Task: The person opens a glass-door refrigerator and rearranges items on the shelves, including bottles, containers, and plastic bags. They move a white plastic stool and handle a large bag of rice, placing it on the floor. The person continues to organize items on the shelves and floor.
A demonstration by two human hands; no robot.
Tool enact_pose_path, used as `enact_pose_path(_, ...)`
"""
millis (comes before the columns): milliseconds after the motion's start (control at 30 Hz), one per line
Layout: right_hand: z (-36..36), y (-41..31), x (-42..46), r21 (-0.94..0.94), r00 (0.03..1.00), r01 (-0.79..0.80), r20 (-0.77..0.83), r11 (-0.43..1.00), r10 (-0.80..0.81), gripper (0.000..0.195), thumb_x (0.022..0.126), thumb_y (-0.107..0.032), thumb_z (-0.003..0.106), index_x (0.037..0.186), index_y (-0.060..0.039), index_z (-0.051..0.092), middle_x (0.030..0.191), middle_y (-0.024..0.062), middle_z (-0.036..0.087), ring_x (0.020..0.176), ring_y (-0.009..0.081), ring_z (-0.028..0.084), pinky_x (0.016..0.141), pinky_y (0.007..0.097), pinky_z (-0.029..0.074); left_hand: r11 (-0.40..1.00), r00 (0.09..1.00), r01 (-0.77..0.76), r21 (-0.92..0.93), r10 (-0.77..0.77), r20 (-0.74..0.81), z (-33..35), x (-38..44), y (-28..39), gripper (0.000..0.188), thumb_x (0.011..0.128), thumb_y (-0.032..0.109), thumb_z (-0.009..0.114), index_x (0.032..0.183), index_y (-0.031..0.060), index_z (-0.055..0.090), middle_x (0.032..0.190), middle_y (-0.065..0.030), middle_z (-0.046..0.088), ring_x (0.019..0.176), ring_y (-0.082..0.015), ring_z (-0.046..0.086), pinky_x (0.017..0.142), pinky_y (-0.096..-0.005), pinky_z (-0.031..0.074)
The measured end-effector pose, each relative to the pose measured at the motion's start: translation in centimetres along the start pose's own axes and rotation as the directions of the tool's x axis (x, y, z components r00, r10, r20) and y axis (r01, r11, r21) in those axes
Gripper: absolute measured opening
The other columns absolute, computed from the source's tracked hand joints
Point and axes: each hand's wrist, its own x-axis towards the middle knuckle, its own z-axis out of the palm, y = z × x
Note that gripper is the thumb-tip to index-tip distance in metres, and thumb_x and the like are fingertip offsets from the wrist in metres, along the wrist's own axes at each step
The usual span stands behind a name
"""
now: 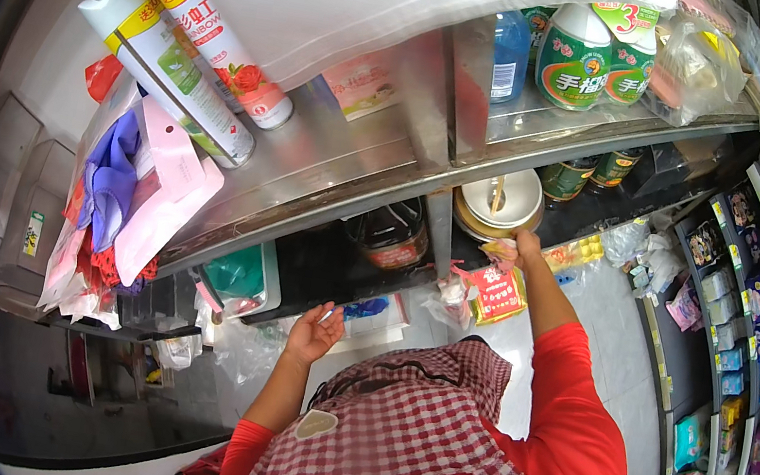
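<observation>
My right hand (526,249) is shut on a crumpled pink-and-yellow cloth or wrapper (498,251), at the front edge of the dark lower shelf. Just beyond it stand stacked white bowls (495,207) with a spoon-like utensil (498,195) inside. A red-and-gold packet (498,293) is below that hand, beside a crumpled clear plastic bag (452,300). My left hand (317,333) is raised palm up in front of the shelf, fingers loosely apart. A small white spot shows at its fingers; I cannot tell what it is. Nearest to it is a green-and-white plastic container (242,272).
Overhead runs a metal shelf (329,182) with spray cans (222,59), green-labelled bottles (574,60) and a translucent plastic sheet (384,10). A large dark jug (392,232) and dark jars (569,177) stand below. Stocked store racks (729,319) line the right side.
</observation>
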Motion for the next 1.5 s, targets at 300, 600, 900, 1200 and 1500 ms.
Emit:
enact_pose_path(300, -8.6, 2.4, -11.3, 0.007, 0.986, 0.091, -0.144, 0.996, -0.089, 0.032, 0.076, -0.005, 0.049, 0.104, 0.0114, 0.047, 0.092, 0.0205, 0.056, 0.076, 0.0321, 0.061, 0.067, 0.0436, 0.055, 0.988, 0.991, 0.112, 0.101, -0.118, 0.055, -1.1, 0.0, 1.4, 0.027, 0.087, 0.020, 0.055, 0.109, 0.0050, 0.056, 0.108, -0.0156, 0.059, 0.097, -0.0253, 0.057, 0.088, -0.0383, 0.045)
enact_pose_path(600, -11.6, 9.5, -29.0, -0.124, 0.963, 0.142, -0.212, 0.982, -0.166, 0.036, 0.084, -0.023, 0.055, 0.097, 0.0105, 0.053, 0.085, 0.0157, 0.060, 0.070, 0.0227, 0.061, 0.059, 0.0347, 0.052, 0.920, 0.940, 0.237, 0.313, -0.298, 0.166, -0.6, -0.4, 3.0, 0.031, 0.085, 0.019, 0.057, 0.113, 0.0063, 0.052, 0.110, -0.0139, 0.056, 0.096, -0.0237, 0.055, 0.088, -0.0378, 0.045)
enact_pose_path(900, -1.1, 18.2, -39.0, -0.131, 0.994, -0.082, -0.084, 0.988, 0.072, 0.033, 0.086, -0.016, 0.046, 0.108, 0.0076, 0.052, 0.095, 0.0196, 0.061, 0.077, 0.0267, 0.063, 0.065, 0.0371, 0.054, 0.921, 0.983, 0.143, 0.362, -0.174, 0.054, -9.6, -0.1, 9.4, 0.030, 0.085, 0.018, 0.058, 0.112, 0.0113, 0.048, 0.105, -0.0140, 0.056, 0.092, -0.0262, 0.055, 0.083, -0.0414, 0.047)
enact_pose_path(1200, 14.4, 27.5, -33.3, -0.051, 0.988, -0.117, 0.098, 0.992, 0.122, 0.036, 0.082, -0.015, 0.051, 0.109, 0.0098, 0.048, 0.096, 0.0191, 0.057, 0.081, 0.0280, 0.061, 0.069, 0.0388, 0.054, 0.886, 0.999, 0.035, 0.463, -0.033, -0.012, -11.5, -3.2, 13.0, 0.038, 0.084, 0.020, 0.059, 0.118, 0.0091, 0.047, 0.114, -0.0137, 0.049, 0.099, -0.0280, 0.051, 0.088, -0.0445, 0.045)
enact_pose_path(1500, 26.5, 29.4, -27.6, 0.132, 1.000, -0.028, -0.003, 0.991, 0.029, 0.032, 0.077, -0.009, 0.052, 0.100, 0.0134, 0.050, 0.091, 0.0207, 0.058, 0.075, 0.0293, 0.062, 0.062, 0.0387, 0.054, 0.869, 0.994, 0.016, 0.495, -0.069, 0.089, -12.6, -7.5, 15.6, 0.035, 0.087, 0.016, 0.054, 0.120, 0.0072, 0.046, 0.106, -0.0127, 0.056, 0.094, -0.0254, 0.055, 0.084, -0.0412, 0.047)
